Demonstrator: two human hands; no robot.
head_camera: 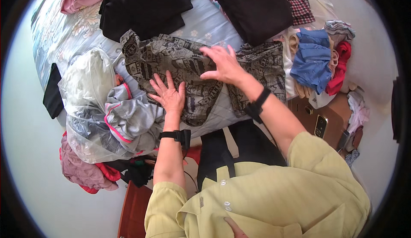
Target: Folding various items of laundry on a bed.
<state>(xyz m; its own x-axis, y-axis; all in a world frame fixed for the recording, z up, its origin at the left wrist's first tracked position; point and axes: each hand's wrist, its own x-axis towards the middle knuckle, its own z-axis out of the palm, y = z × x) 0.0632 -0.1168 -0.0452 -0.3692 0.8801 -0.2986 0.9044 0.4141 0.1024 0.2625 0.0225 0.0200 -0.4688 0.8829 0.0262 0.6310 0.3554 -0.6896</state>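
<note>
A pair of grey and black patterned pants (pixel 199 106) lies spread across the near part of the bed, creased, with one leg towards the right. My left hand (pixel 170 95) rests palm down on its left side, fingers spread, holding nothing. Over the upper middle of the same garment is my right hand (pixel 221 63), its fingers apart and slightly curled; whether it touches the cloth I cannot tell. Just left of my left hand is a heap of grey cloth with pink trim (pixel 128 119), against a clear plastic bag (pixel 86 77) with dark and light contents.
Folded black cloth (pixel 144 7) and a second black folded garment (pixel 253 10) lie farther back on the bed. Blue folded cloth (pixel 311 61) and red cloth (pixel 342 64) are at the right. A brown surface (pixel 298 116) bears a phone-like device (pixel 321 126). Mauve clothing (pixel 83 167) hangs at lower left.
</note>
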